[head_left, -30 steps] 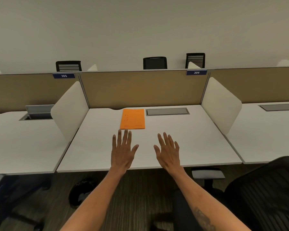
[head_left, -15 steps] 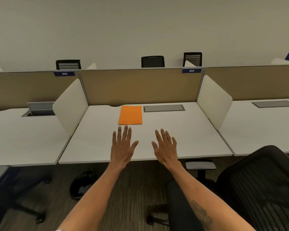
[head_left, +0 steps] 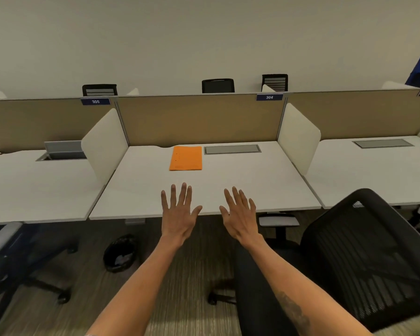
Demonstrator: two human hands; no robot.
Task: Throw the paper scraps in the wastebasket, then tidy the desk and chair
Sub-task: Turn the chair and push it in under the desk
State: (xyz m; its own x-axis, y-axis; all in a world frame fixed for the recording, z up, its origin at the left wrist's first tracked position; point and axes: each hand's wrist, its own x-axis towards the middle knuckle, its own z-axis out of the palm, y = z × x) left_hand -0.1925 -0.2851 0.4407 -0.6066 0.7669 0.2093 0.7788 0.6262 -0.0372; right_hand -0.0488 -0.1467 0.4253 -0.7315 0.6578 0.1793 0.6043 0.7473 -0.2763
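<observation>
My left hand (head_left: 178, 214) and my right hand (head_left: 241, 215) are held out flat, palms down, fingers spread, over the front edge of the white desk (head_left: 141, 187). Both hold nothing. An orange folder (head_left: 186, 158) lies flat at the back of the desk, beyond my left hand. Under the desk to the left stands a black wastebasket (head_left: 120, 253) with light scraps inside. A black mesh office chair (head_left: 364, 253) stands at my right, its backrest toward me and its seat turned away from the desk.
White side dividers (head_left: 106, 144) and a tan back panel (head_left: 199, 120) enclose the desk. A grey cable hatch (head_left: 232, 149) lies shut beside the folder. Neighbouring desks stand left and right. A dark chair (head_left: 17, 260) sits at the lower left. Several chair backs show behind the panel.
The view has pulled back from the desk, so more floor, the wastebasket and the chair show. Both hands stay spread and empty and now hang over the front edge.
</observation>
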